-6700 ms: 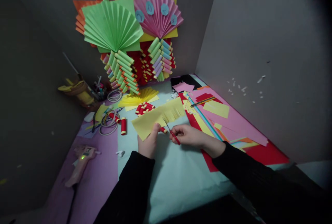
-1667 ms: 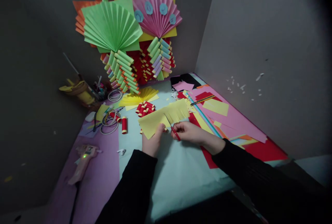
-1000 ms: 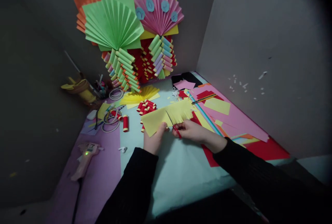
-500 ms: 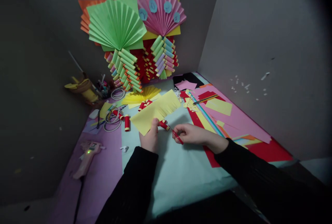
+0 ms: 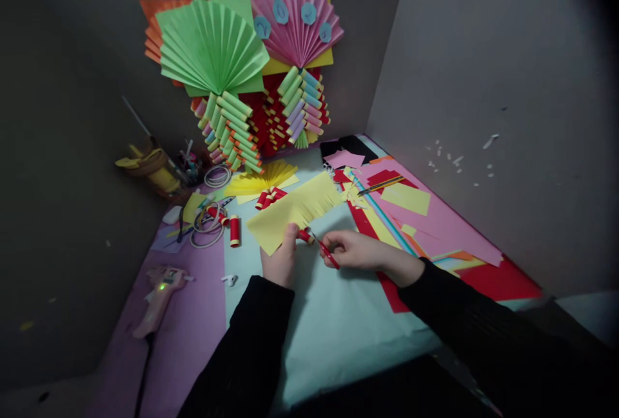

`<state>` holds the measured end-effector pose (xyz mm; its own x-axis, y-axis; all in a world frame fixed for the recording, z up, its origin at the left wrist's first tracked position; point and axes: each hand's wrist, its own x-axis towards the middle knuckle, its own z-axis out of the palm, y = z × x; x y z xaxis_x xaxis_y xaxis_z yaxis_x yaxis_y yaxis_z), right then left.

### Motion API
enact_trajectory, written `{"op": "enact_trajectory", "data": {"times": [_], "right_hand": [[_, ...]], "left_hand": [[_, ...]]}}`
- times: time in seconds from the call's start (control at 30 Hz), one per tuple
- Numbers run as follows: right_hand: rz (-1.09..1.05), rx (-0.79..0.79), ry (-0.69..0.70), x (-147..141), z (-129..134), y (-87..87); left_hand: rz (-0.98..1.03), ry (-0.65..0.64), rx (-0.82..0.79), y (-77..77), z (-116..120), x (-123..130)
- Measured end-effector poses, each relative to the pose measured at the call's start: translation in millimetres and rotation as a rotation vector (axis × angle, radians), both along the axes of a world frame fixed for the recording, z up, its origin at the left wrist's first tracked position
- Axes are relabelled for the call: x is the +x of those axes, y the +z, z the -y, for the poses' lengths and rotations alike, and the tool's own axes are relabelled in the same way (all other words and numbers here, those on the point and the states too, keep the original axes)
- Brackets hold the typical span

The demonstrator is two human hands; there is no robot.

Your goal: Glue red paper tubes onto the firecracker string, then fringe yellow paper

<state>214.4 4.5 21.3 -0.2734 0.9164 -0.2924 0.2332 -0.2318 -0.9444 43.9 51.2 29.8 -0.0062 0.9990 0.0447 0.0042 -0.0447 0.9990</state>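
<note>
Pinched in my left hand (image 5: 281, 262) is a sheet of yellow paper (image 5: 273, 221), held above the table with the thumb on top. Its lower right edge is cut into a fringe of narrow strips. My right hand (image 5: 345, 249) is closed around red-handled scissors (image 5: 329, 254), whose blades point up and left toward the sheet's edge. Close to the blade tips is a red paper roll (image 5: 305, 236) with yellow ends, partly covered by my left hand and the sheet. Several more red rolls (image 5: 269, 197) lie behind the sheet, and another roll (image 5: 235, 231) stands to its left.
A pink glue gun (image 5: 159, 298) with a lit green light lies at the left, near a white earbud (image 5: 230, 280). Coloured paper sheets (image 5: 449, 231) and a pencil (image 5: 382, 185) cover the right side. Pleated fan ornaments (image 5: 213, 50) hang at the back.
The yellow sheet has tilted and shifted slightly right and down. The scissors stay by its fringed edge, in my right hand. The whole view has moved slightly.
</note>
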Motion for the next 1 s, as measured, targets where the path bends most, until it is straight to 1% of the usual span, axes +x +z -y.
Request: {"op": "enact_trajectory", "data": {"times": [0.1, 0.23, 0.4, 0.57, 0.83, 1.0], "right_hand": [[-0.018, -0.004, -0.016, -0.5, 0.0, 3.2], [-0.043, -0.028, -0.035, -1.9, 0.1, 6.4], [-0.044, -0.024, -0.032, -1.7, -0.5, 4.8], [-0.066, -0.024, -0.032, -1.0, -0.6, 2.1], [-0.057, -0.017, -0.052, -1.8, 0.7, 6.7], [-0.058, -0.01, -0.06, -2.2, 0.2, 4.3]], "left_hand": [[-0.061, -0.018, 0.003, 2.3, 1.8, 0.4], [-0.052, 0.011, 0.005, 1.9, 2.0, 0.5], [-0.044, -0.002, 0.012, 3.5, 2.3, 0.3], [-0.031, 0.014, 0.02, 0.2, 0.6, -0.2], [-0.045, 0.016, 0.008, 0.4, 0.4, -0.5], [-0.05, -0.012, 0.034, -2.3, 0.8, 0.3]]}}
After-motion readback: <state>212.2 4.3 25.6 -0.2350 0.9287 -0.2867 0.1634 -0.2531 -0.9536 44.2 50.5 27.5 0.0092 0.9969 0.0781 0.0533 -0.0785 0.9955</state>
